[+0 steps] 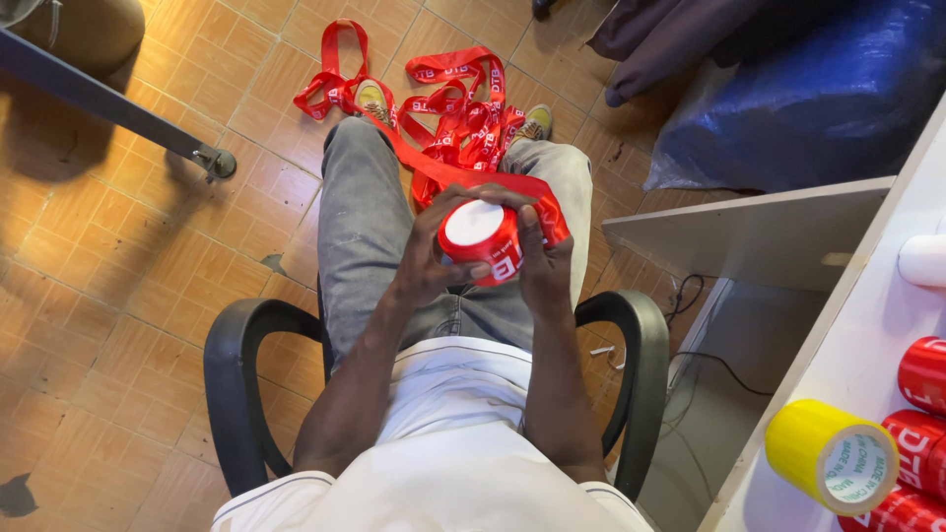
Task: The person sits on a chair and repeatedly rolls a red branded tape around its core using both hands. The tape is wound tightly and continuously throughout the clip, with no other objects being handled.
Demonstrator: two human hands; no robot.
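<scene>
Roll of red tape [480, 239] between fingers [463, 272] of both hands.

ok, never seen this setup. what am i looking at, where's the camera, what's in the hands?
No machine here: a seated person works with two bare hands, and the single camera sits on their head, looking down past their chest and lap.

The left hand and right hand both grip a red tape roll with white lettering. Red tape runs from it down over the knees into a loose tangle on the tiled floor.

The person sits in a black armchair. To the right, a white desk carries a yellow tape roll and more red rolls. A blue bag lies beyond.
</scene>
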